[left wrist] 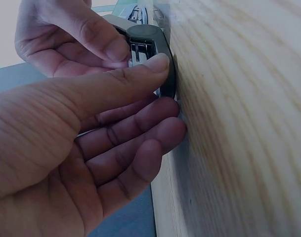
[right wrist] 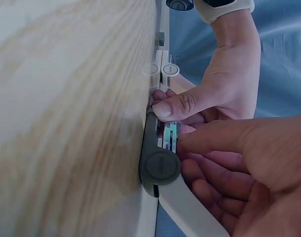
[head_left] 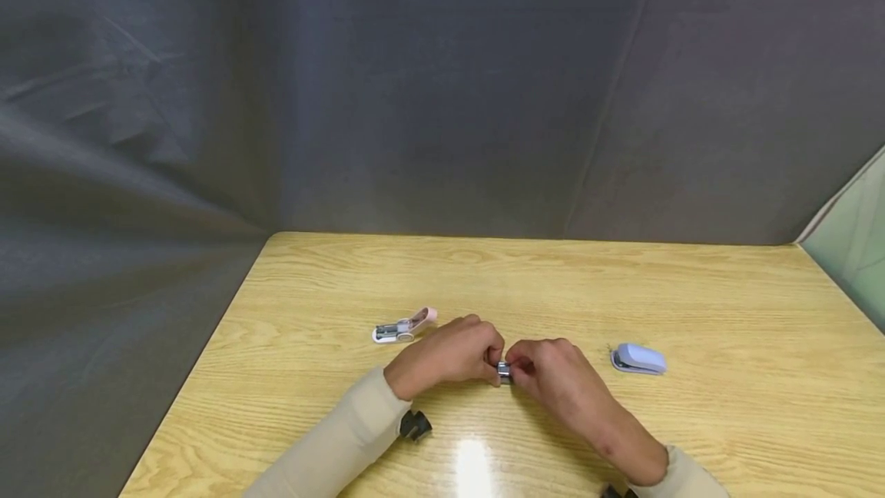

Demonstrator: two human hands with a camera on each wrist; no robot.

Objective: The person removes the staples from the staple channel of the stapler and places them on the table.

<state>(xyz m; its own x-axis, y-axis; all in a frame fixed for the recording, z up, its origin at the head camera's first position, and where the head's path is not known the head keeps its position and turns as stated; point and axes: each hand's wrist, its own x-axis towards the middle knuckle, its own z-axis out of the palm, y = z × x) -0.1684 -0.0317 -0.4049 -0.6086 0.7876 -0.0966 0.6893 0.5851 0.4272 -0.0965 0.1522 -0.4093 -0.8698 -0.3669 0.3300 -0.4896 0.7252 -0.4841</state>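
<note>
A small stapler with a dark grey base (right wrist: 161,165) and a pale grey top arm (right wrist: 187,207) stands swung wide, its metal staple channel (right wrist: 171,136) exposed. My left hand (head_left: 456,352) grips one end of the base, thumb on top and fingers along the far side. From the other side my right hand (head_left: 563,386) pinches at the channel with thumb and fingertips, its other fingers curled beside the pale arm. In the head view the hands hide most of this stapler, leaving a bit of shiny metal (head_left: 504,370) between them. Whether loose staples sit in the right fingertips, I cannot tell.
A pink and white stapler (head_left: 404,328) lies opened up just beyond the left hand. To the right rests a light blue stapler (head_left: 639,358), closed. The wooden table (head_left: 311,275) runs back to a dark cloth (head_left: 449,98). Black camera mounts (head_left: 415,425) jut from the wrists.
</note>
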